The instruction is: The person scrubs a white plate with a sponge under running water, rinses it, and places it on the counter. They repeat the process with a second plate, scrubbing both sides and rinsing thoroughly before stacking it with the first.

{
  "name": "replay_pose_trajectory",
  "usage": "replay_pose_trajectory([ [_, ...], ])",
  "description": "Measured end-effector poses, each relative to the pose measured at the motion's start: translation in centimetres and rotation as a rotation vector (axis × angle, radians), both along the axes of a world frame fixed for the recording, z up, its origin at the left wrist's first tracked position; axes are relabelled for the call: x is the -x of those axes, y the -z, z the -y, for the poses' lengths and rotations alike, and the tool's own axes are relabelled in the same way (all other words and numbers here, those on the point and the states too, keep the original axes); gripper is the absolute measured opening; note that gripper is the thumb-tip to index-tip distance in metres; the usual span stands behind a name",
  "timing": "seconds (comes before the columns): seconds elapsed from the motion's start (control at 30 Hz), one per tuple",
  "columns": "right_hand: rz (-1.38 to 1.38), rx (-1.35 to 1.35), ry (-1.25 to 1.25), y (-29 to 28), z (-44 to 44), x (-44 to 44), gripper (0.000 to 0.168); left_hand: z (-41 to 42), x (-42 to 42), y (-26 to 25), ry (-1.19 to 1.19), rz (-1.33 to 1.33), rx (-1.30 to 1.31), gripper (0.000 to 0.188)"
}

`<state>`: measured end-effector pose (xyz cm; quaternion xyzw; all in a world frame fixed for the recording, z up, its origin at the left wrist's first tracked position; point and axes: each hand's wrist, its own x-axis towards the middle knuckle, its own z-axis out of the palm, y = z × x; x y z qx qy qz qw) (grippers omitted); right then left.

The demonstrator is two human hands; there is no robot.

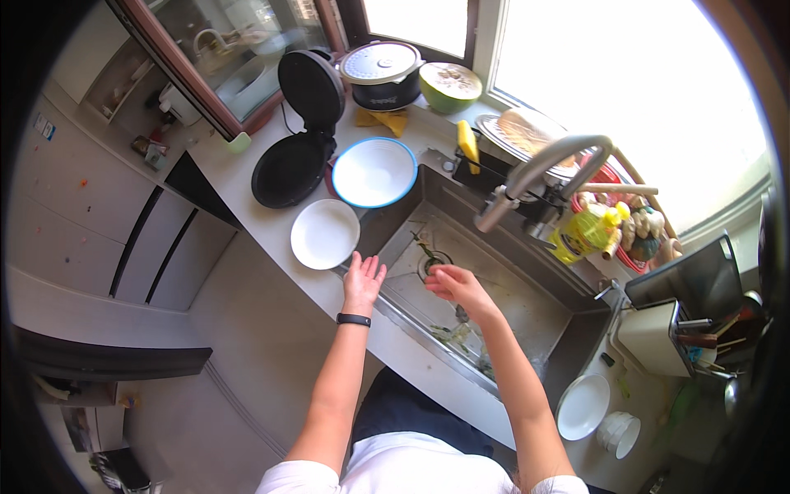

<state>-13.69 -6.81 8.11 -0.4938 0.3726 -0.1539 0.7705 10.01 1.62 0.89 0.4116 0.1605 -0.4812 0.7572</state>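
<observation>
My left hand (364,281), with a dark band at its wrist, is palm up and empty at the sink's left front edge, just below a white plate (325,234) on the counter. My right hand (453,287) holds nothing that I can see; its fingers are loosely bent over the steel sink (512,284), near the drain (435,264). Green vegetable scraps (453,338) lie on the wet sink floor. Behind the plate stands a white bowl with a blue rim (374,172). The curved faucet (543,176) reaches over the sink from its back edge.
An opened black electric griddle (290,170) stands at the left. Along the window are a lidded pot (382,74), a cut melon (450,86) and a yellow sponge (468,142). A yellow detergent bottle (580,233), a white plate (583,407) and small stacked bowls (618,433) are at the right.
</observation>
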Motion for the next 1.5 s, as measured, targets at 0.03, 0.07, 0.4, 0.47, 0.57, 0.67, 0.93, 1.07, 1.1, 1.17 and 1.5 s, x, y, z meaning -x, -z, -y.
replay_pose_trajectory([
  [0.03,0.036,-0.139,0.011,0.6,1.0,-2.9,0.049,0.0,-1.7,-0.2,-0.088,-0.051,-0.045,0.073],
  [0.07,0.059,-0.200,0.065,1.3,2.1,-5.7,0.051,-0.1,-3.4,0.5,-0.101,-0.101,-0.025,0.064],
  [0.4,0.097,-0.358,0.404,4.7,9.9,-22.2,0.041,-0.1,-7.1,3.9,-0.052,-0.150,-0.007,0.031],
  [0.47,0.070,-0.334,0.484,5.5,10.7,-22.3,0.034,0.0,-6.5,3.2,-0.021,-0.122,-0.016,0.029],
  [0.57,0.067,-0.347,0.526,5.6,9.7,-20.7,0.034,-1.7,-5.6,2.1,0.088,-0.014,-0.034,0.030],
  [0.67,0.028,-0.263,0.502,5.0,7.7,-15.6,0.030,-3.4,-3.7,-0.7,0.207,0.141,-0.135,0.032],
  [0.93,-0.398,0.378,0.776,2.7,-0.1,2.0,0.033,-5.4,-1.7,-1.3,0.604,1.123,-0.524,0.026],
  [1.07,-0.777,0.982,0.798,0.4,-4.4,9.7,0.042,-3.3,0.3,-3.7,0.713,1.940,-0.344,0.030],
  [1.1,-0.774,1.156,0.825,0.4,-5.4,11.3,0.045,-2.6,0.5,-4.0,0.682,2.076,-0.159,0.035],
  [1.17,-0.828,1.311,0.830,-0.6,-7.0,13.5,0.050,-1.6,1.3,-4.0,0.683,2.189,0.039,0.046],
  [1.5,-0.850,1.222,1.216,-3.1,-14.4,20.7,0.045,0.6,9.4,-4.9,0.744,2.167,0.333,0.038],
])
